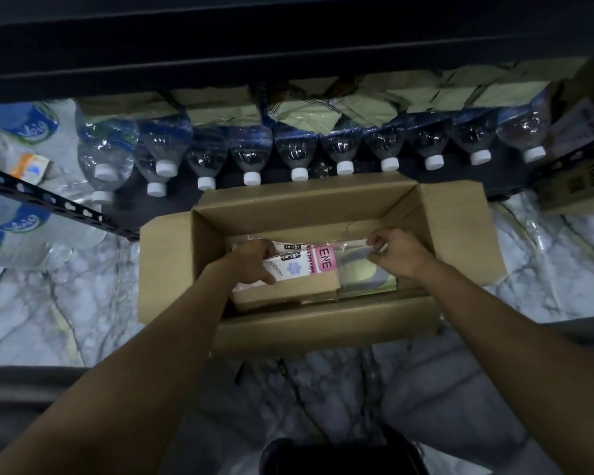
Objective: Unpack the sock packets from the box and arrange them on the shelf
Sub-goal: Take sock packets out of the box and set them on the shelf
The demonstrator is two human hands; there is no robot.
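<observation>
Where the open box (172,269) stands on the marbled floor (48,303), the sock packets (309,265) lie low inside it, a bundle with white and pink labels lying on a brown cardboard piece. The left hand (254,262) reaches in from the near side and grips the left end of this bundle, its fingers curled over the top and the thumb beneath. The right hand (398,255) is at the right end, where thumb and fingers pinch the edge of the clear film (354,248) that spans that side. Under the film lies a pale green packet (364,275); what it holds cannot be told. All four box flaps are folded outward, and both forearms cross the near flap.

Just beyond the box's far flap runs the dark shelf (460,169). A row of water bottles (251,149) lies on it, white caps pointing toward the box. Behind the bottles sit olive-green flat packs (357,108), pushed together in an uneven row. Another dark board of the shelf crosses above them.

To the left, a perforated black strut (48,200) slants across, with blue-labelled bottles (24,228) in wrap lying beside and under it. To the right a brown carton (576,186) sits at the shelf's end. At the bottom edge, between the arms, a dark rounded object (340,454) shows; it is too dim to identify.
</observation>
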